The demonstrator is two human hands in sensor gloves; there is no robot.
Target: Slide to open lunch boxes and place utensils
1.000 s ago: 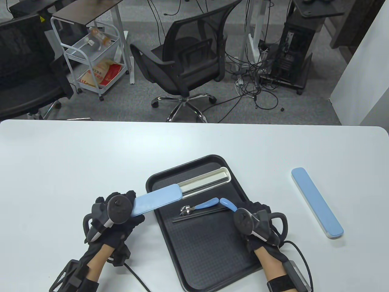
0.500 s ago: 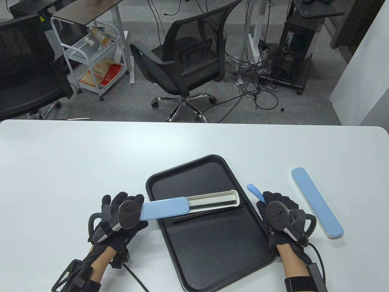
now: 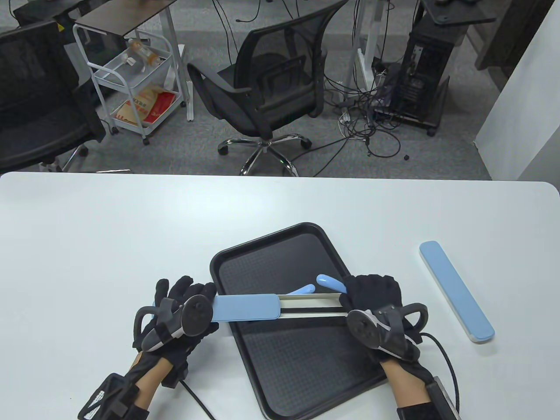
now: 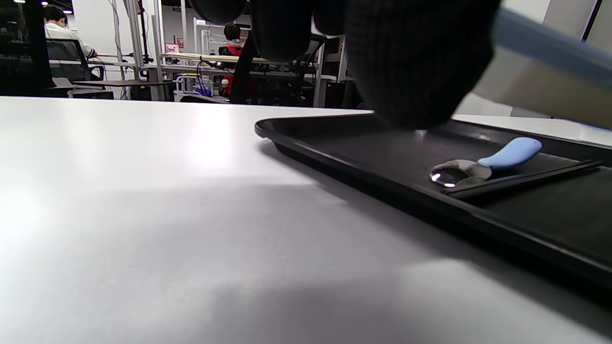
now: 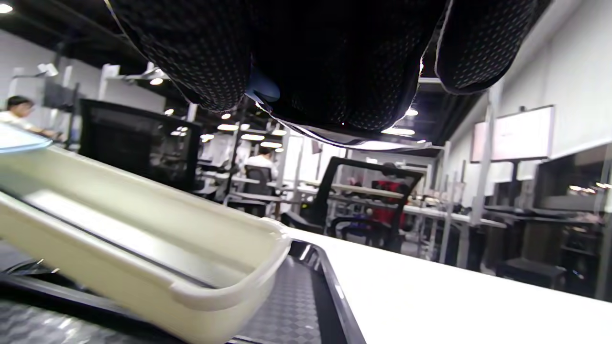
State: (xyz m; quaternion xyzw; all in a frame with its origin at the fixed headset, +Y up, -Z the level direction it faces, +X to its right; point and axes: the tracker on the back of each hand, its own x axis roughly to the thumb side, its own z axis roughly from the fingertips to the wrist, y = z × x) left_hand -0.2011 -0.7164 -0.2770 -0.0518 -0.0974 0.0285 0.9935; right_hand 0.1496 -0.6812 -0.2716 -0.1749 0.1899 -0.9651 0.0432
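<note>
right hand w/ blue utensil back over open box.

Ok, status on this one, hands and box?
Left hand grips blue lid. Right hand holds blue utensil at the half-open tray end. Spoon, chopsticks beneath on tray.

White table w/ black tray & closed blue box.

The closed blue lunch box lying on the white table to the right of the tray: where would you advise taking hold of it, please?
I would grip the closed blue rectangular lunch box across its narrow width, near the middle, from above. It lies flat and alone on the white table, long and slim, so both long edges are free for the fingers.
</note>
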